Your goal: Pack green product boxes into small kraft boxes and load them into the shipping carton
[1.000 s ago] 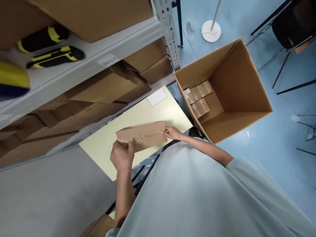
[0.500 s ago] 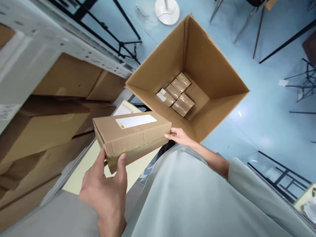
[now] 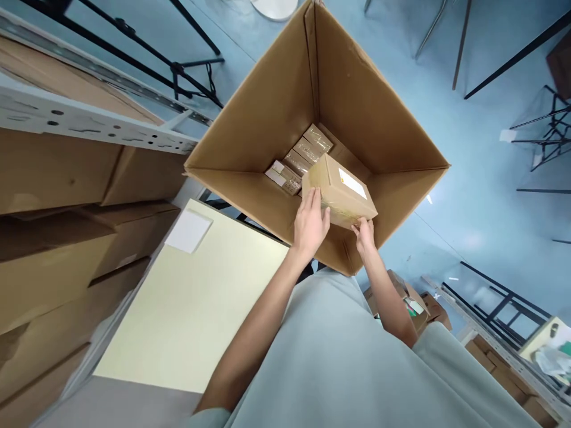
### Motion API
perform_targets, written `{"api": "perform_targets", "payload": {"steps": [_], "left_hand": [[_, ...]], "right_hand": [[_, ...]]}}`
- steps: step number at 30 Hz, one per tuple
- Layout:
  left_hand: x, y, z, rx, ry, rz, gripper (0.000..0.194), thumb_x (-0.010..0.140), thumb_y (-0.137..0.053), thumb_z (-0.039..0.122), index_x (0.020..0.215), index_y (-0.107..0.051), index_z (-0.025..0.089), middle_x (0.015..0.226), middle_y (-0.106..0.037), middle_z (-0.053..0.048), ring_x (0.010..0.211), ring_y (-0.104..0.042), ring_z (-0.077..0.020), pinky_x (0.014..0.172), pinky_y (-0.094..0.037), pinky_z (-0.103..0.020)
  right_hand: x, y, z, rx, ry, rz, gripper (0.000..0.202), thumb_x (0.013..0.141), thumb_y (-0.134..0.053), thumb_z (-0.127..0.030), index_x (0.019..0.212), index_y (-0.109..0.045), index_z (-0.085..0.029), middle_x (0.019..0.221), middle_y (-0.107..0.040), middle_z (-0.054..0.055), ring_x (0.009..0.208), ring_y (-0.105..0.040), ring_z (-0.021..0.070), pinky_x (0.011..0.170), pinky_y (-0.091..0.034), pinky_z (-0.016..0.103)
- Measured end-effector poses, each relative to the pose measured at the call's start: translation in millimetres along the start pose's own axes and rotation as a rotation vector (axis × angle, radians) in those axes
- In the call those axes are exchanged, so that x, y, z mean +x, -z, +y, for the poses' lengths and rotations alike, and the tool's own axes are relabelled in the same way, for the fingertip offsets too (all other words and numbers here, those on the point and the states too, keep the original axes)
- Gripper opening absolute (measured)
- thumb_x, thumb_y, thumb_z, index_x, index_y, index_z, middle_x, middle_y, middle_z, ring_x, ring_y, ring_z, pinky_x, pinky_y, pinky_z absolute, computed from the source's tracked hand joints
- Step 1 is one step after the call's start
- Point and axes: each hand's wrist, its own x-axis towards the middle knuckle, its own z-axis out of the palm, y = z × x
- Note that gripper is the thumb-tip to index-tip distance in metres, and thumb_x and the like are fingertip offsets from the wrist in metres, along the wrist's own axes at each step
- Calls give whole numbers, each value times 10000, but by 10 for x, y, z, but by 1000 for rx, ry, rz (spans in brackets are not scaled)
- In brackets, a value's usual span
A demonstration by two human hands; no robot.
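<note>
Both my hands hold a taped cardboard box [image 3: 341, 193] with a white label on top, inside the mouth of a large open carton [image 3: 263, 113]. My left hand [image 3: 311, 223] presses on its left end, fingers against the cardboard. At the near right corner, my right hand [image 3: 364, 233] pinches the box's edge. Beneath and to the left, several smaller taped boxes [image 3: 304, 150] lie on the carton's floor, some partly hidden by the held box.
A cream board [image 3: 196, 309] with a white card [image 3: 188, 230] lies to the left. Shelves with brown cartons [image 3: 53, 172] line the left side. More boxes [image 3: 414, 303] stand at lower right. Black metal stands [image 3: 178, 65] and chair legs are on the blue floor.
The labelled box has moved right, from above the cream board into the large carton's opening, carried by both hands. The white card and board are now uncovered.
</note>
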Motion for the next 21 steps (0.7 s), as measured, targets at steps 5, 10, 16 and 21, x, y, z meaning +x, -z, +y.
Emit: {"api": "perform_targets", "payload": {"steps": [5,10,16,21], "left_hand": [[591,-572,-811,0,195,-60,694,965,-720,255,1633,-572,139,1574,-609,-240,1416,-666,-420,1230,-553,-531],[1166,-1001,-1573,61,249,-178,708,898,-816,245,1566,-620,113,1517,-651,-263,1484,-581,-476,1298,-470,-586],[1732,-1422,-2331,36,364,-214,793,864,-846,179,1611,-586,119,1570,-669,-250,1494,-629,-434,1281,-506,-555],[2039,-1530,-2870,26,387,-256,859,916,-800,138,1677,-439,-31,1623,-621,-302,1527,-613,-381,1314,-458,-528]], "right_hand": [[464,-176,255,-70,-58,-4,334,881,-662,-482,1126,-544,-287,1399,-700,104,1330,-690,240,1110,-661,441],[1037,-578,697,-121,-174,46,412,883,-660,-494,1216,-563,-271,1477,-684,165,1391,-697,283,1117,-677,473],[1761,-1375,1351,-207,-104,34,688,1020,-496,-519,1631,-411,-213,1659,-592,194,1546,-615,274,1203,-616,487],[2257,-1786,1627,-325,27,-8,819,1056,-553,-479,1772,-304,-170,1676,-589,205,1644,-519,312,1326,-493,508]]}}
